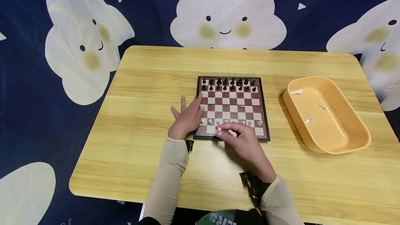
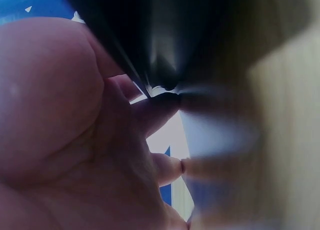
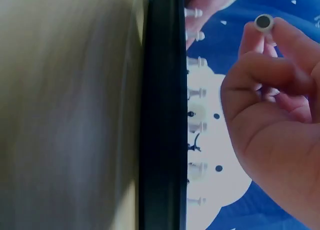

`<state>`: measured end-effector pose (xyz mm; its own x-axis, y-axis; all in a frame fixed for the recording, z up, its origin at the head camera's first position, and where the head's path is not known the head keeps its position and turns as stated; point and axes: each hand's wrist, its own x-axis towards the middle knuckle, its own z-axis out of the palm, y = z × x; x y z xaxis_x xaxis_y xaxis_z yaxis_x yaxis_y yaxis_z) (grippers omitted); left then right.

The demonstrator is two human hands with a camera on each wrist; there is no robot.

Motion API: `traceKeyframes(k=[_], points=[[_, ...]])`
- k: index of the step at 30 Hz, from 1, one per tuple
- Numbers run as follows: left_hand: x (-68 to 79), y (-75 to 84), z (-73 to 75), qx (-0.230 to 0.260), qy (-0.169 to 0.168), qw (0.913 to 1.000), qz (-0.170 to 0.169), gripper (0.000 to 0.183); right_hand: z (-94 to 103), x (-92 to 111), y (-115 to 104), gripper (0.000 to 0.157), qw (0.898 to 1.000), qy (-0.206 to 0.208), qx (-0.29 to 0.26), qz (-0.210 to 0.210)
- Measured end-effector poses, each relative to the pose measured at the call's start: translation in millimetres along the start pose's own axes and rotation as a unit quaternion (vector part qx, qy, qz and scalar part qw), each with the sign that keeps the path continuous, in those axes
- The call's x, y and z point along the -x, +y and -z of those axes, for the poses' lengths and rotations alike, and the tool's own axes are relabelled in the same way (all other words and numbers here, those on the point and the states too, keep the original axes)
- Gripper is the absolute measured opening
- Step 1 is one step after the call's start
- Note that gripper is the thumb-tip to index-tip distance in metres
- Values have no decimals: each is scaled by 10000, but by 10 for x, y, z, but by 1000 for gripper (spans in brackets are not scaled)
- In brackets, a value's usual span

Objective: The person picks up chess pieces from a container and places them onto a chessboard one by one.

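A chessboard (image 1: 229, 100) lies on the table, black pieces (image 1: 225, 82) in two rows at its far side and a row of white pawns (image 1: 210, 121) nearer. My left hand (image 1: 186, 119) rests at the board's left edge with fingers spread; the left wrist view shows its palm (image 2: 55, 120) beside the dark board side. Over the near edge, my right hand (image 1: 247, 145) pinches a white chess piece (image 1: 219, 129) between thumb and fingertips. Its dark round base (image 3: 263, 22) faces the right wrist camera. Another white piece (image 1: 232, 133) is tucked within that hand.
To the right stands a yellow plastic bin (image 1: 335, 127) with a few white pieces (image 1: 297, 92) in it. The wooden table (image 1: 140, 89) reaches a dark blue curtain (image 1: 150, 9) with cloud faces at the back.
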<state>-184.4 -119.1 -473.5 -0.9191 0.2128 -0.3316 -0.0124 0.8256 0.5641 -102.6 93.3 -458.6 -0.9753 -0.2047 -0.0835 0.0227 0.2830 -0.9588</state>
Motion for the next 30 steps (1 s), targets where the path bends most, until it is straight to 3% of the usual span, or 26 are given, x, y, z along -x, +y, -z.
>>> traceKeyframes(k=[6, 9, 15, 19, 30], points=[[-6, -1, -4, 22, 17, 10000, 1, 59, -66, -58, -46, 17, 9992, -155, 307, 206], [-4, -2, -3, 22, 8, 10000, 13, 59, -51, -88, -66, 16, 9959, -188, 790, 406], [7, -9, 6, 59, -8, 10000, -12, 59, -61, -175, -162, 15, 9785, -421, 1749, 1012], [11, -15, 18, 107, -28, 9999, -17, 59, -126, -254, -230, 14, 9679, -545, 2167, 1151], [24, -8, 37, 48, -49, 10000, -34, 59, -281, -393, -207, 16, 9501, -965, 2529, 1551]])
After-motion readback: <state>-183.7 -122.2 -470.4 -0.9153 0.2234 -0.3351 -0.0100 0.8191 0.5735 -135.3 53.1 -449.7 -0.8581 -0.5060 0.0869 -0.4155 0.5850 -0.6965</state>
